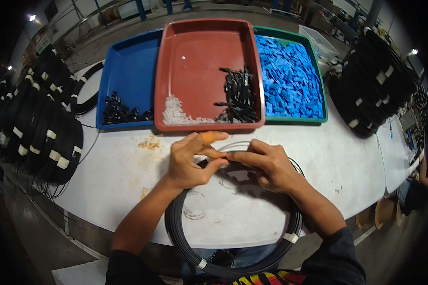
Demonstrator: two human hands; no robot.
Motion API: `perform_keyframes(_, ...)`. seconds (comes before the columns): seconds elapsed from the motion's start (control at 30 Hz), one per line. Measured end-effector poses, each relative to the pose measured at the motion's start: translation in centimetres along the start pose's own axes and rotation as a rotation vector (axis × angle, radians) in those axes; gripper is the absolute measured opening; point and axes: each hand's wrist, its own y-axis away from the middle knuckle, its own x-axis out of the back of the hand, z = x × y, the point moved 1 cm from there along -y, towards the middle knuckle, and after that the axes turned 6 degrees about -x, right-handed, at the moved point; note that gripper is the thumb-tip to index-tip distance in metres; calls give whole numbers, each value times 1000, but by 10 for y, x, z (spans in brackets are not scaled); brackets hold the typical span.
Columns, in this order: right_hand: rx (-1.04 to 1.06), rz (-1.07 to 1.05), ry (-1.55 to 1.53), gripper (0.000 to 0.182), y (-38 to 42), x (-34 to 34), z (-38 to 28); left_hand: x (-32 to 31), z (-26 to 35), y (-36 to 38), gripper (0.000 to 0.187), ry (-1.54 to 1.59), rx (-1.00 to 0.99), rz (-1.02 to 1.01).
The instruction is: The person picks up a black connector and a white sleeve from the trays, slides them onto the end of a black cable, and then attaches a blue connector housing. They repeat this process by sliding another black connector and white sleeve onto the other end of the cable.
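Note:
A coil of thin black cable [175,223], bound with white tape bands, lies on the front of the table and overhangs its edge toward my body. Above the coil's far side, my left hand [192,161] is closed in a pinch, with an orange wrap around one outstretched finger. My right hand [271,166] pinches from the other side, its fingertips meeting those of the left. Between them is a short dark piece, seemingly the cable's end; the fingertips mostly hide it. A loose strand [240,143] arcs just beyond the fingers.
Behind my hands stand a blue tray [131,57] with small black parts, a red tray [204,47] with white bits and black parts, and a green tray [324,102] full of blue pieces. Stacked black coils flank the white table [114,190], left [33,137] and right [373,80].

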Motion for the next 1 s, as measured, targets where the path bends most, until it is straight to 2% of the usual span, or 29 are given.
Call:
perform_keyframes(0.1, 40, -22, 51, 73, -1, 3, -2, 9, 7, -8, 52, 8, 76, -102)
perform_keyframes(0.17, 45, -44, 51, 74, -3, 4, -7, 22, 7, -19, 47, -17, 23, -170)
perform_keyframes(0.2, 16, -39, 19, 73, -4, 4, -8, 30, -1, -21, 45, 31, 45, -143)
perform_keyframes(0.3, -27, -32, -60, 70, -6, 5, -10, 71, -5, -49, 28, -393, -38, -115)
perform_keyframes(0.37, -31, -14, -92, 66, -6, 3, -8, 100, -21, -59, 23, -690, -88, -197)
perform_keyframes(0.47, -36, -19, -101, 59, -5, 2, -5, 122, -37, -69, 25, -763, -109, -262)
perform_keyframes(0.57, -45, -52, -83, 53, -5, 3, -2, 121, -48, -78, 21, -783, -115, -385)
perform_keyframes(0.67, -51, -71, -89, 48, -6, 4, -2, 103, -61, -83, 16, -759, -258, -641)
perform_keyframes(0.7, -45, -70, -100, 46, -7, 5, -2, 96, -63, -86, 16, -755, -257, -644)
perform_keyframes(0.77, -55, -74, -110, 46, -9, 8, -5, 84, -67, -90, 16, -738, -169, -825)
perform_keyframes(0.93, -70, -74, -142, 45, -7, 5, 0, 81, -78, -101, 11, -863, -194, -887)
perform_keyframes(1.0, -64, -60, -154, 45, -8, 5, -1, 84, -79, -105, 14, -1016, -291, -882)
